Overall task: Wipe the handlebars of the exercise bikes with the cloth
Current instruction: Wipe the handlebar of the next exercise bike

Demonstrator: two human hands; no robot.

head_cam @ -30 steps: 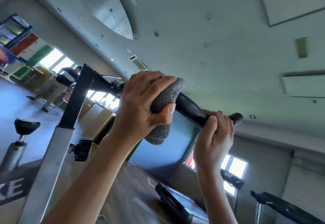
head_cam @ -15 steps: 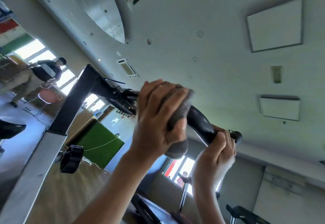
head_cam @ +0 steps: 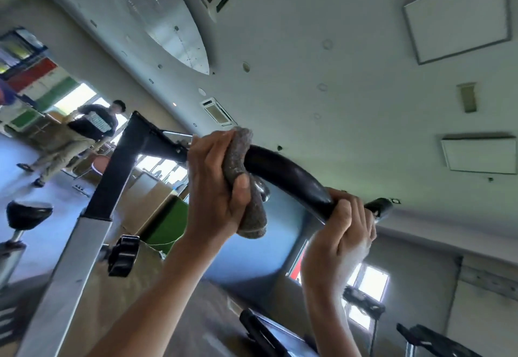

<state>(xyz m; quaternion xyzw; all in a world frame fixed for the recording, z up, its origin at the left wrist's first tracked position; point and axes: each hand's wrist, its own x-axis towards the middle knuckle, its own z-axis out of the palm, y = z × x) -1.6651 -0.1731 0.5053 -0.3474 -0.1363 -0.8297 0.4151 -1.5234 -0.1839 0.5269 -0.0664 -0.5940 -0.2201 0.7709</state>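
- A gym room seen tilted upward, with a pale ceiling (head_cam: 336, 48) carrying vents and panels.
- The left hand (head_cam: 215, 197) clasps the grey cloth (head_cam: 238, 160) around the black handlebar (head_cam: 288, 171) near its stem. The right hand (head_cam: 336, 241) grips the bare bar near its end.
- At left are a knob (head_cam: 123, 255) and a saddle (head_cam: 28, 213). A person (head_cam: 84, 135) stands far behind.

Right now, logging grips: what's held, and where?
Left hand grips the cloth round the handlebar near the stem; right hand grips the handlebar near its tip.
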